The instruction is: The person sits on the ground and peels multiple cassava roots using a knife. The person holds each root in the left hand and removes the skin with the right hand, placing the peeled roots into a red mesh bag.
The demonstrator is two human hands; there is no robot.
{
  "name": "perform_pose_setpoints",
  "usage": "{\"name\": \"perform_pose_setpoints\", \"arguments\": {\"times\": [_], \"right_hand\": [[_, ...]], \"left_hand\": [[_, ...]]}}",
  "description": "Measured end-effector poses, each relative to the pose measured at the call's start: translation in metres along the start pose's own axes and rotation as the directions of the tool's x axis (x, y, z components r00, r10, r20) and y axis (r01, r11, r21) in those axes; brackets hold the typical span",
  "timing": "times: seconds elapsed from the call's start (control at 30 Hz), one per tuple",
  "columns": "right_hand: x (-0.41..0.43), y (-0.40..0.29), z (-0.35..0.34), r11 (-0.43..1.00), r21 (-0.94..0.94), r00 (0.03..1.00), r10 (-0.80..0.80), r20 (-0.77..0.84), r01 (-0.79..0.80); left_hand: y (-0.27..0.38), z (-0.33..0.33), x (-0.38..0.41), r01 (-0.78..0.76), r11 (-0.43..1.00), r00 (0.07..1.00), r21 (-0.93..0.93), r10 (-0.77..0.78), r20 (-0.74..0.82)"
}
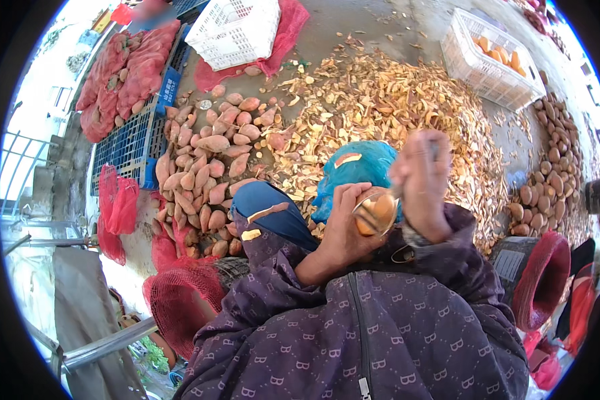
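Note:
My left hand [344, 220] grips an orange-fleshed sweet potato [370, 220] in front of my chest. My right hand [425, 185], blurred by motion, is closed around a handheld peeler [397, 192]; its dark handle shows at the top of the fist. A thin metal edge of the tool lies across the potato, though blur hides its exact shape. Just beyond both hands, teal plastic sheeting [357, 155] bulges up with a strip of peel on it. More peel strips [267, 212] rest on my blue-covered left knee.
Unpeeled sweet potatoes [215, 145] are heaped at left, beside blue plastic pallets [127, 155] bearing red mesh sacks [130, 80]. Peelings [380, 95] cover the floor ahead. A white crate [490, 75] at right holds orange pieces; another white crate [235, 35] stands far left. More tubers [550, 185] lie right.

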State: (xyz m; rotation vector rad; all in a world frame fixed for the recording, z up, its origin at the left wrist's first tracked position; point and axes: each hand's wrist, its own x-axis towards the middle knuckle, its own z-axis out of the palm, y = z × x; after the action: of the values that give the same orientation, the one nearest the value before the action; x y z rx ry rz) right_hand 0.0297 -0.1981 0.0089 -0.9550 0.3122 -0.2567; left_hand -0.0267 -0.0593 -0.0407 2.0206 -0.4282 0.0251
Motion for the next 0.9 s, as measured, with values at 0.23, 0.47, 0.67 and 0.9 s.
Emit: {"name": "perform_pose_setpoints", "arguments": {"times": [0.23,0.47,0.67,0.9], "right_hand": [[0.054,0.020,-0.085,0.957,0.221,0.964,-0.136,-0.227,0.187],[0.057,0.040,-0.108,0.998,-0.054,0.967,-0.035,-0.252,0.022],[0.010,0.010,-0.029,0.978,0.207,0.994,-0.034,0.104,0.012],[0.077,0.033,-0.127,0.995,0.010,0.968,-0.096,-0.231,0.101]], "left_hand": [[-0.017,0.008,-0.019,0.104,0.986,0.993,-0.128,-0.110,-0.045],[-0.018,0.001,-0.020,0.119,0.980,0.993,-0.157,-0.117,0.018],[-0.013,-0.003,-0.016,0.166,0.983,0.986,-0.079,-0.164,0.037],[-0.007,-0.010,-0.014,-0.053,0.987,0.998,0.154,0.050,0.027]]}}
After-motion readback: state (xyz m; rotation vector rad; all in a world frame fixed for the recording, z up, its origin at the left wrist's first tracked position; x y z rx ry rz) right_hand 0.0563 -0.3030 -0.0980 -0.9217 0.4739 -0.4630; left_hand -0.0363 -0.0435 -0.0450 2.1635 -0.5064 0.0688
